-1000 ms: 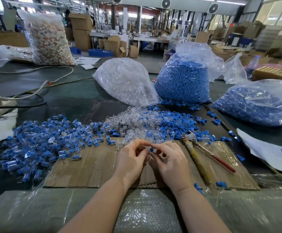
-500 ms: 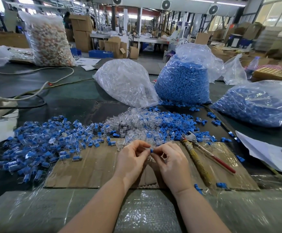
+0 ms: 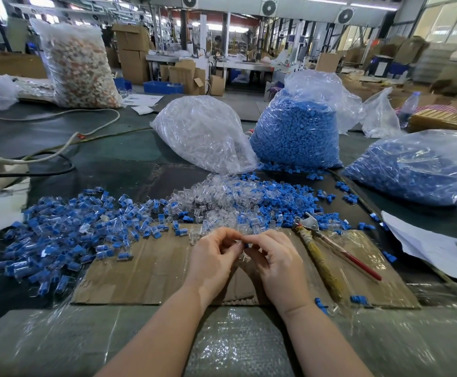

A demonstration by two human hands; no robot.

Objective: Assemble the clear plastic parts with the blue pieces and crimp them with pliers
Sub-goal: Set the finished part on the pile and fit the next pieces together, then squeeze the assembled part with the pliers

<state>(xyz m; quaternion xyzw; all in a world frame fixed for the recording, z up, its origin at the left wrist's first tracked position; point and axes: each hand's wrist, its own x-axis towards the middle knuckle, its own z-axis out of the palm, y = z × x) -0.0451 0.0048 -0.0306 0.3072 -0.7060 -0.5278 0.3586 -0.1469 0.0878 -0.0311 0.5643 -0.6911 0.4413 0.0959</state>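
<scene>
My left hand (image 3: pixel 212 258) and my right hand (image 3: pixel 275 261) meet fingertip to fingertip over a cardboard sheet (image 3: pixel 145 273). Between them sits a small clear plastic part (image 3: pixel 241 244) with a blue piece (image 3: pixel 246 245) showing at my right fingertips; both hands pinch this pair. Behind the hands lies a loose pile of clear parts (image 3: pixel 216 197) mixed with loose blue pieces (image 3: pixel 281 200). To the left spreads a heap of joined clear-and-blue parts (image 3: pixel 66 235). Pliers (image 3: pixel 320 248) with a tape-wrapped handle and a red handle lie on the cardboard right of my right hand.
A bag of clear parts (image 3: pixel 203 131) and two bags of blue pieces (image 3: pixel 298 131) (image 3: pixel 418 170) stand behind the piles. A tall bag of mixed pale parts (image 3: pixel 77 63) is at the far left, with cables (image 3: pixel 58 153) on the table. Papers (image 3: pixel 429 248) lie at the right.
The hands stay pressed together at the same spot; the fingertips have shifted slightly around the small clear and blue pieces. Nothing else has moved.
</scene>
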